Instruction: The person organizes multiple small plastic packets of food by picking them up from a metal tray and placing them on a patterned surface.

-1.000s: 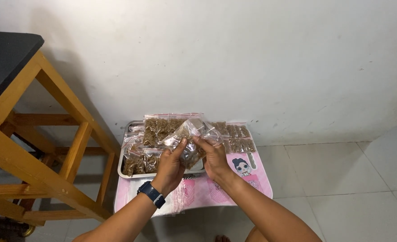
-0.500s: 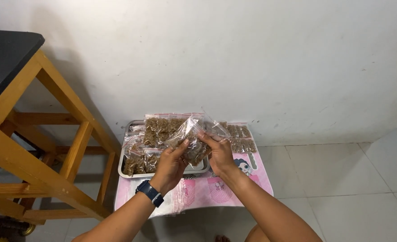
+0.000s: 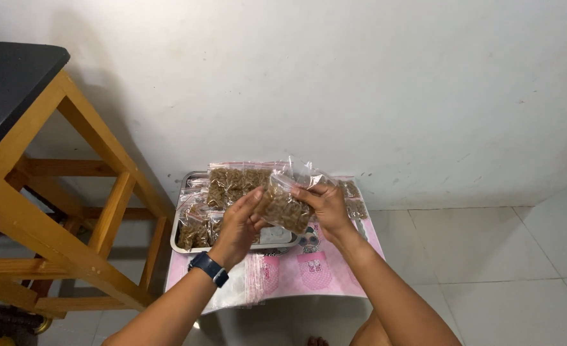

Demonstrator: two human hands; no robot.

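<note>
Above tray (image 3: pixel 180 238), bag (image 3: pixel 286 204) lowered, both hands gripping.

Both my forearms reach forward, converging. My left hand (image 3: pixel 237 221) half-curled, watch on wrist; my right hand (image 3: pixel 325 204) pinching, fingers bent inward.

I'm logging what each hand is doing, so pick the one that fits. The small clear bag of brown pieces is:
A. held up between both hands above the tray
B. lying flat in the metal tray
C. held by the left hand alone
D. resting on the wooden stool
A: the small clear bag is lifted above the metal tray, with the left hand and the right hand both gripping it.
</note>
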